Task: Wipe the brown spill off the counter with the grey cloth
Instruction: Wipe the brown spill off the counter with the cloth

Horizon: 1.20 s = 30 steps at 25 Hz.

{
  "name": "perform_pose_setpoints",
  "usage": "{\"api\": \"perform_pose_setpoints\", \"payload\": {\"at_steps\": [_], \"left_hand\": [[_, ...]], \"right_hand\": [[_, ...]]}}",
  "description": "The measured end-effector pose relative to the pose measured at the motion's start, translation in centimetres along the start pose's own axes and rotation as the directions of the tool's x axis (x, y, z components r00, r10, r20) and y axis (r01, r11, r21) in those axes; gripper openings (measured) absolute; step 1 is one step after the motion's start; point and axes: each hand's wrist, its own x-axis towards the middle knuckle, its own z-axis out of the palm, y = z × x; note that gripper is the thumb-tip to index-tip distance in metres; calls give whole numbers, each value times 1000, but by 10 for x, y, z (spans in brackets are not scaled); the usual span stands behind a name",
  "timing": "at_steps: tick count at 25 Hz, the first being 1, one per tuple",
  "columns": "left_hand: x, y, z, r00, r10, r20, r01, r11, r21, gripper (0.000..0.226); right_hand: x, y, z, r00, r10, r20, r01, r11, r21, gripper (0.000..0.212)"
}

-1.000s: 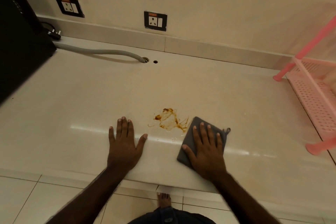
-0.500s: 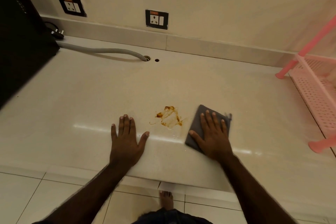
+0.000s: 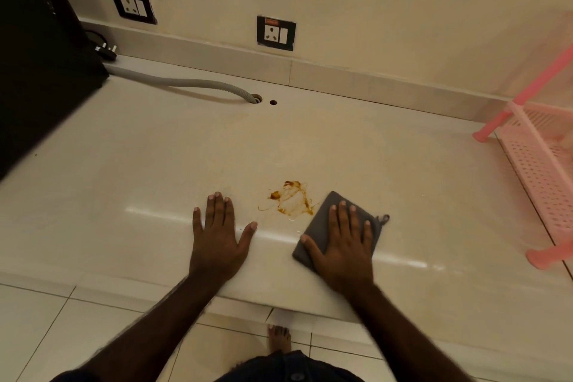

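Pressing our right hand point(image 3: 344, 245) flat, fingers spread, on the soft grey square cloth point(image 3: 322, 226), we grip nothing; it sits just right of the sticky brown spill point(image 3: 291, 200), ready to slide across. Our left hand point(image 3: 217, 242) lies open on the smooth shiny cream counter point(image 3: 155, 180) to steady us.

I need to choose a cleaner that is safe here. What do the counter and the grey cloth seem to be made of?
Counter: apparently polished stone or tile, cream and glossy, with a bright streak of reflected light near its front edge.
Grey cloth: soft matte fabric, possibly microfibre, with a small hanging loop at one corner.
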Motion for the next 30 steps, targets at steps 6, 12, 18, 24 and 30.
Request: {"api": "perform_pose_setpoints", "payload": {"at_steps": [6,12,18,24,30], "left_hand": [[-1,3,-6,999,-12,49,10,999,35,92],[-1,3,-7,998,-17,69,15,999,37,92],[-1,3,-8,997,-9,76,8,1000,10,94],[-1,3,-9,998,-7,67,7,1000,12,96],[0,1,-6,998,-4,60,4,1000,-3,94]], "right_hand": [[99,40,-61,953,227,200,-261,951,163,108],[91,-5,-46,998,-11,66,8,999,41,87],[46,82,-32,998,-55,-6,55,997,-58,74],[-5,109,-26,959,280,-40,-280,960,12,92],[-27,3,0,985,169,-31,-169,986,9,92]]}}
